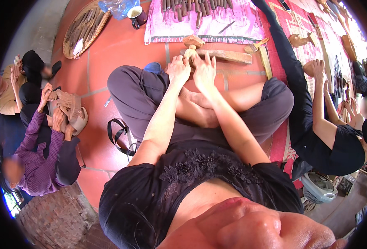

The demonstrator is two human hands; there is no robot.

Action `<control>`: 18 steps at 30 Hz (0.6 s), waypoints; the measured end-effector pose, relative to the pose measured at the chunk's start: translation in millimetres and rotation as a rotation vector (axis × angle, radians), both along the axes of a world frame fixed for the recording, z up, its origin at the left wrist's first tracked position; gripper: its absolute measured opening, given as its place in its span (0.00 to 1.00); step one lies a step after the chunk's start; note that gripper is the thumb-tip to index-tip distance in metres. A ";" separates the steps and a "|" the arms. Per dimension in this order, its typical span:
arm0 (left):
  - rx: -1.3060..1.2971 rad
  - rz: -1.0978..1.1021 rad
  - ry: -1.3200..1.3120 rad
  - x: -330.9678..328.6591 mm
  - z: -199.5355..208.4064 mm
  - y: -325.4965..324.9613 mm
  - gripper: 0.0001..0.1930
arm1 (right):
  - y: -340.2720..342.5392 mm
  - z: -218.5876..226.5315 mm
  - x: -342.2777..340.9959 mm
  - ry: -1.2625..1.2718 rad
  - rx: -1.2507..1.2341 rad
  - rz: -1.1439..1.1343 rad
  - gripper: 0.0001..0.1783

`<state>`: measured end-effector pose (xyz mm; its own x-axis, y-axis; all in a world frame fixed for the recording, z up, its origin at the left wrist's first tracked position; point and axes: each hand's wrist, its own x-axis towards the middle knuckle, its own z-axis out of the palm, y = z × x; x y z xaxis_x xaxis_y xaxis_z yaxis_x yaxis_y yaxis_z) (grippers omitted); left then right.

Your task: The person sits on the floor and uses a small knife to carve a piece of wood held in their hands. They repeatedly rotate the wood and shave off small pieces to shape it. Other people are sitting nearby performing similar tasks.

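Observation:
A small carved wooden piece (193,40) with a broad, flat end and a narrower body stands just beyond my crossed legs. My left hand (178,68) is closed around its near part. From the other side my right hand (204,71) grips it with thumb and forefinger, while the outer fingers stretch away toward a plank. That wooden plank (229,56) lies on the floor right behind my right fingers. My hands cover the lower part of the carving, and whether a small tool is between my fingers is hidden.
Several wooden-handled chisels (198,7) lie on a pink sack (162,29) ahead. A flat brush (256,45) and a wood strip (265,62) are at right. A round basket (69,50) of tools and a dark mug (137,16) stand left. Co-workers sit on both sides.

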<state>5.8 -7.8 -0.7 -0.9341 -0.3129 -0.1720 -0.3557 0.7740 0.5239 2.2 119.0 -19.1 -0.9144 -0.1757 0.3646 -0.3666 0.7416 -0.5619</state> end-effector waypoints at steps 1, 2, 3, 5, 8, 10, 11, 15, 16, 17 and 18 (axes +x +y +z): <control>-0.006 -0.002 0.016 -1.3 -2.4 0.8 0.22 | 0.4 -1.4 -15.1 -0.001 0.013 -0.021 0.20; -0.012 -0.007 0.037 -3.3 -3.2 1.1 0.22 | 0.1 0.8 -27.6 -0.097 0.013 -0.043 0.19; -0.018 -0.008 0.058 -5.0 -4.4 1.3 0.21 | 0.5 -0.9 -34.2 -0.110 0.009 -0.048 0.19; -0.026 -0.014 0.077 -3.4 -8.5 -0.6 0.20 | 0.2 -7.0 -28.1 -0.109 0.021 -0.051 0.20; -0.027 0.008 0.082 0.2 -18.1 -4.4 0.21 | 0.9 -9.5 18.0 -0.088 0.034 0.023 0.21; -0.027 0.007 0.087 1.7 -14.3 -2.8 0.21 | 4.0 -3.0 27.2 -0.127 -0.038 0.012 0.20; -0.046 0.001 0.066 1.2 -13.0 -2.0 0.21 | 5.0 -5.9 19.8 -0.070 -0.017 -0.012 0.20; -0.029 -0.014 0.077 -3.1 -10.6 -1.2 0.21 | -0.3 -13.1 -25.6 -0.078 -0.017 -0.101 0.19; -0.030 -0.015 0.067 -3.2 -14.8 -3.5 0.22 | -1.0 -12.4 -26.1 -0.106 -0.014 -0.092 0.19; -0.031 -0.017 0.057 -2.9 -18.1 -5.7 0.22 | 0.4 -12.9 -16.6 -0.142 -0.005 -0.063 0.20; -0.028 0.004 0.063 -4.0 -20.5 -6.9 0.22 | 2.9 -6.5 -2.8 -0.173 0.011 -0.029 0.20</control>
